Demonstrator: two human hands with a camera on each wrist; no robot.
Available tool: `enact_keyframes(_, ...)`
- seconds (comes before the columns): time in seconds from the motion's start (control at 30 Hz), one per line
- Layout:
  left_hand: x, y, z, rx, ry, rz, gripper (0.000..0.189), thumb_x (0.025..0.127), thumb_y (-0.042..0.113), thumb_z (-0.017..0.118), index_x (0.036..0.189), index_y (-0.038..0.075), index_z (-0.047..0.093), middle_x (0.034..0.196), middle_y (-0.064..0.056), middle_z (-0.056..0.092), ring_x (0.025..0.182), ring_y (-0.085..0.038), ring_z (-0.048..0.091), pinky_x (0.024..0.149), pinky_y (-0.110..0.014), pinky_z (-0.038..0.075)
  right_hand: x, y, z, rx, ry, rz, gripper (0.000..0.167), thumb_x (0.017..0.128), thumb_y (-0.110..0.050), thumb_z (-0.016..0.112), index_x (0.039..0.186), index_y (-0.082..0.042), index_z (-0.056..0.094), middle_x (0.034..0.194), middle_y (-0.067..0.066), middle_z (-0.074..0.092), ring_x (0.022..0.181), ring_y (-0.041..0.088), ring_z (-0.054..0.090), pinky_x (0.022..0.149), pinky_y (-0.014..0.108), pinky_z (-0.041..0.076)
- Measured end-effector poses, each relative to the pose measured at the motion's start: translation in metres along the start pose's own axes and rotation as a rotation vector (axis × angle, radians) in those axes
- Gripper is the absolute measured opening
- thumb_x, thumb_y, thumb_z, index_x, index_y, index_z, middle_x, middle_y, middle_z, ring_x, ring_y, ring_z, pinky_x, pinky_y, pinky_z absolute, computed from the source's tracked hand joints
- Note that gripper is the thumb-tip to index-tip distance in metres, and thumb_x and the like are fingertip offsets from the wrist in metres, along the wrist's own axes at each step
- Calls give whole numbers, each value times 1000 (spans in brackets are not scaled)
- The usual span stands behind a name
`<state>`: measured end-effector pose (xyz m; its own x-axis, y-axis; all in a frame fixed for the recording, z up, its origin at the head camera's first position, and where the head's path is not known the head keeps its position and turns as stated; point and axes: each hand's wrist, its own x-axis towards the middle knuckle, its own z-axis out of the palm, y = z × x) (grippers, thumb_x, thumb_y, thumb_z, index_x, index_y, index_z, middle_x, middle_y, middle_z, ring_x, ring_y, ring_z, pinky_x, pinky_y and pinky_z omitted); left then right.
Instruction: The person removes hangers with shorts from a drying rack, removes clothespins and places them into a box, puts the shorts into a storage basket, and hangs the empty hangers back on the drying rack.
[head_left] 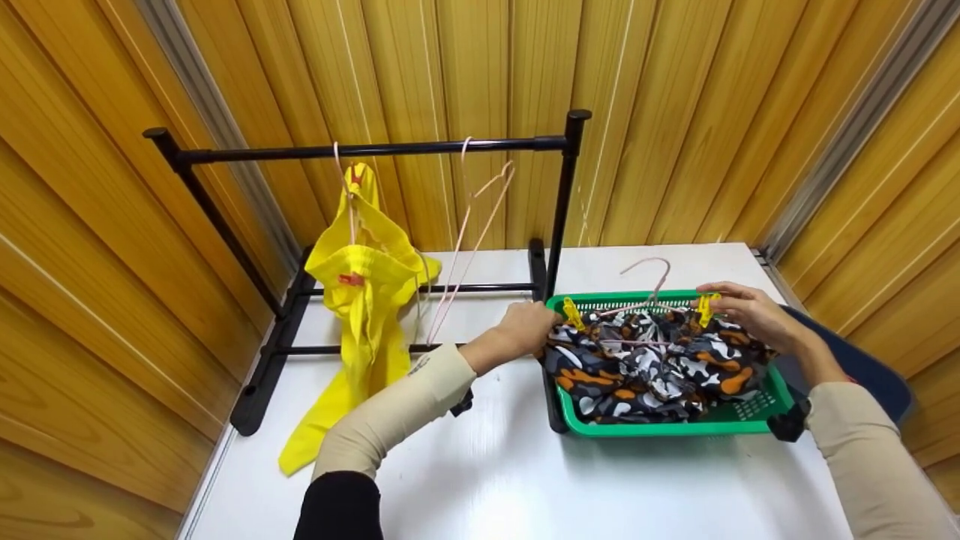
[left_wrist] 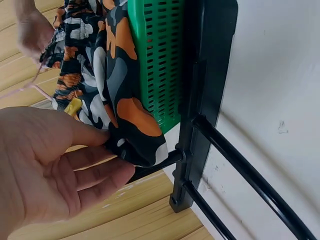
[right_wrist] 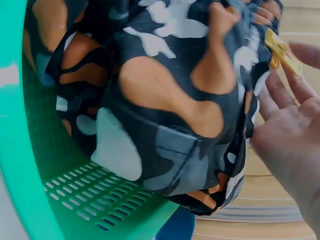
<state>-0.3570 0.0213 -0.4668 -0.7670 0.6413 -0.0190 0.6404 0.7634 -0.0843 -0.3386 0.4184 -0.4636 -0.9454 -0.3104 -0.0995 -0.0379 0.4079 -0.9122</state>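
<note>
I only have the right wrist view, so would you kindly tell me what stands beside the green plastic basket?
Observer: A black tubular rack stands just left of it in the head view.
Operator: Thank you; does any clothing hang from it?
Observer: Yes, a yellow cloth garment hangs there.
Operator: And what is the left hand doing, please?
Observer: The left hand holds the rack-side end of the black, white and orange camouflage garment.

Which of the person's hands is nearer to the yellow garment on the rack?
Left. The left hand pinches the patterned cloth, to the yellow garment's right; the right hand is farther right, at a yellow clip.
</note>
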Motion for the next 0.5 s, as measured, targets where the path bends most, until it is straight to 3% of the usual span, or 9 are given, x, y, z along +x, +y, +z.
enact_keyframes(0.1, 0, 1, 1, 67, 28, 8, 37, 77, 16, 89, 110, 25, 77, 105, -3, 78, 93, -22, 74, 71, -39, 63, -1, 4, -2, 93, -15, 12, 54, 110, -27, 47, 158, -9, 34, 120, -21, 68, 112, -8, 60, 94, 12, 45)
enact_keyframes(0.17, -1, 2, 1, 113, 37, 20, 32, 78, 19, 88, 108, 23, 77, 103, -2, 78, 92, -19, 74, 71, -38, 63, 0, 7, -3, 132, -9, 28, 52, 109, -26, 48, 157, -6, 38, 117, -22, 70, 110, -9, 62, 92, 10, 47)
enact_keyframes(0.3, -2, 6, 2, 186, 39, 41, 20, 84, 21, 82, 104, 21, 77, 100, -1, 78, 88, -18, 74, 71, -36, 63, 2, 12, -4, 229, 24, 62, 26, 108, -23, 52, 126, -19, 70, 105, -19, 74, 100, -5, 68, 87, 12, 53)
enact_keyframes(0.37, -2, 8, 4, 216, 53, 41, 14, 89, 19, 78, 103, 20, 78, 97, 0, 78, 85, -18, 74, 69, -35, 62, 2, 14, -3, 324, 45, 35, 23, 107, -18, 52, 111, -23, 75, 102, -14, 76, 96, 0, 71, 85, 15, 55)
enact_keyframes(0.5, -2, 11, 8, 269, 94, 8, 8, 92, 16, 72, 96, 20, 78, 91, 1, 78, 79, -15, 73, 64, -32, 61, 6, 19, 4, 556, 100, -76, 25, 105, -4, 52, 105, -13, 75, 98, -2, 78, 92, 8, 74, 82, 20, 58)
